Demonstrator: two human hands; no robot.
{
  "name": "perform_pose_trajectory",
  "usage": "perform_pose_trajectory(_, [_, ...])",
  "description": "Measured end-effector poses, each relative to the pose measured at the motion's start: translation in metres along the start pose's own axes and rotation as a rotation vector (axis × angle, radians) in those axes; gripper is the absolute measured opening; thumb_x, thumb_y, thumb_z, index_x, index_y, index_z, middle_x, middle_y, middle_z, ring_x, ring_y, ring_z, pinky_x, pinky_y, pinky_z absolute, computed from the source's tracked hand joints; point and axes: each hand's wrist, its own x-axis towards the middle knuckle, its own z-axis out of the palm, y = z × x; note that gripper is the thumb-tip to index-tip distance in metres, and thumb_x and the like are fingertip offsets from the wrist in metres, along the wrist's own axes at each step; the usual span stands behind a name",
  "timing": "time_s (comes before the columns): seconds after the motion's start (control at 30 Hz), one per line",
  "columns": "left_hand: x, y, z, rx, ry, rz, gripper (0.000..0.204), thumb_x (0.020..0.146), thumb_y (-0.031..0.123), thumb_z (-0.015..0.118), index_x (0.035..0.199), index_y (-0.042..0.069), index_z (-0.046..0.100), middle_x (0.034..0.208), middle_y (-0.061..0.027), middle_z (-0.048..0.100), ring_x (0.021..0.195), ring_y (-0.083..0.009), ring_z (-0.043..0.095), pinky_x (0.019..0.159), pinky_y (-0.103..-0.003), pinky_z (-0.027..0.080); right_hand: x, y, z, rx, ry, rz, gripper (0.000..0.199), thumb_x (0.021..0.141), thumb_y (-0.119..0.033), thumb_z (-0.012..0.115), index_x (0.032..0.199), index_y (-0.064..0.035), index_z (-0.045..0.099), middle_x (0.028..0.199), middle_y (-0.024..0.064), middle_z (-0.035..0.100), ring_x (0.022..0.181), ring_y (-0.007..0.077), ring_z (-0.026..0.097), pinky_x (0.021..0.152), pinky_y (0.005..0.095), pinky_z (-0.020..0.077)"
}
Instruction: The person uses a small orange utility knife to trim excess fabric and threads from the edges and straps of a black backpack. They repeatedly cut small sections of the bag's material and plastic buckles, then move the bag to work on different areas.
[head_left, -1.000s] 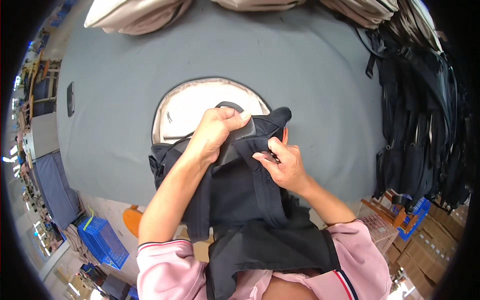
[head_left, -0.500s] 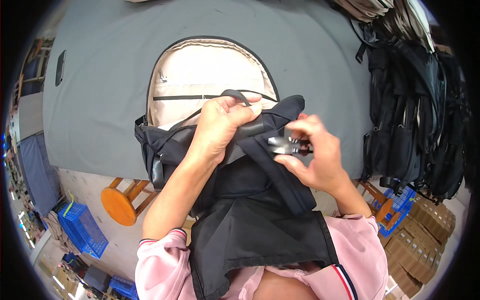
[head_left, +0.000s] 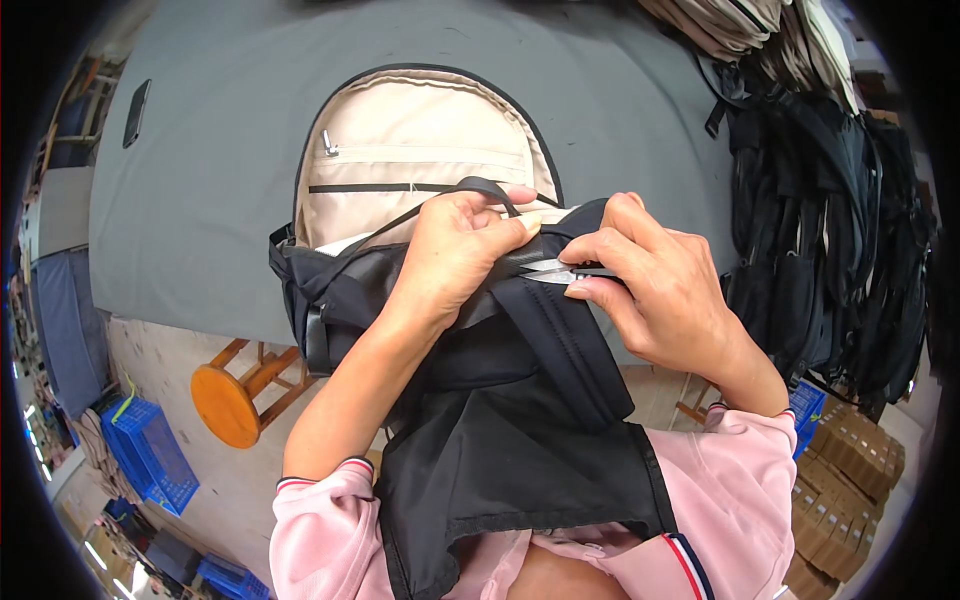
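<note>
A dark navy backpack (head_left: pixel 440 368) lies at the near edge of the table, its main compartment unzipped and its beige lining (head_left: pixel 430 125) facing up. My left hand (head_left: pixel 452 245) is closed on the bag's top edge, pinching fabric beside the black webbing handle loop (head_left: pixel 485 188). In my right hand (head_left: pixel 655 275) I hold a pair of small thread snips (head_left: pixel 550 271). Their silver blades are parted and point left at the seam above the padded shoulder strap (head_left: pixel 565 345), close to my left fingertips. Whether the blades touch a thread cannot be made out.
The bag rests on a grey-covered table (head_left: pixel 220 200) with a phone (head_left: pixel 137 112) at its far left. Black backpacks (head_left: pixel 800 230) hang or pile along the right edge. A wooden stool (head_left: pixel 228 405) and a blue crate (head_left: pixel 150 455) stand below left; cardboard boxes (head_left: pixel 850 470) are stacked lower right.
My right hand has turned the snips, blurred before, so that their parted blades reach the seam by my left hand. My left hand keeps its grip, shifting slightly right.
</note>
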Motion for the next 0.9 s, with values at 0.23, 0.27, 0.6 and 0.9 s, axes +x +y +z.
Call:
perform_pose_trajectory(0.23, [-0.006, 0.004, 0.004, 0.025, 0.002, 0.008, 0.035, 0.08, 0.005, 0.06, 0.112, -0.009, 0.056, 0.077, -0.0018, 0.061, 0.073, -0.0066, 0.058, 0.071, -0.02, 0.046, 0.006, 0.007, -0.004, 0.026, -0.064, -0.065, 0.018, 0.071, -0.01, 0.07, 0.084, -0.0059, 0.057, 0.081, 0.0074, 0.049, 0.062, 0.0265, 0.054, 0.051, 0.0357, 0.0423])
perform_pose_trajectory(0.27, [-0.006, 0.004, 0.004, 0.024, 0.003, 0.009, 0.035, 0.08, 0.005, 0.06, 0.112, -0.009, 0.056, 0.077, -0.002, 0.061, 0.073, -0.0068, 0.058, 0.071, -0.021, 0.046, 0.008, 0.008, -0.005, 0.027, -0.082, -0.074, 0.017, 0.073, -0.012, 0.069, 0.084, -0.0063, 0.056, 0.084, 0.007, 0.051, 0.061, 0.0269, 0.056, 0.051, 0.0366, 0.0434])
perform_pose_trajectory(0.6, [-0.005, 0.001, 0.006, 0.052, 0.022, 0.012, 0.034, 0.08, 0.007, 0.061, 0.111, -0.008, 0.057, 0.072, 0.0003, 0.058, 0.069, -0.0053, 0.055, 0.07, -0.02, 0.044, 0.019, 0.007, -0.013, 0.036, -0.254, -0.028, 0.016, 0.073, -0.012, 0.068, 0.083, -0.0056, 0.057, 0.083, 0.0069, 0.053, 0.068, 0.0298, 0.058, 0.056, 0.0407, 0.0436])
perform_pose_trajectory(0.9, [-0.002, 0.001, 0.006, 0.079, 0.031, 0.022, 0.033, 0.081, 0.003, 0.061, 0.111, -0.009, 0.056, 0.076, -0.0055, 0.063, 0.068, -0.0066, 0.058, 0.064, -0.019, 0.044, 0.009, 0.018, -0.004, 0.423, -0.062, 0.195, 0.021, 0.072, -0.008, 0.07, 0.088, -0.003, 0.058, 0.079, 0.0066, 0.052, 0.067, 0.0202, 0.056, 0.06, 0.0317, 0.0454])
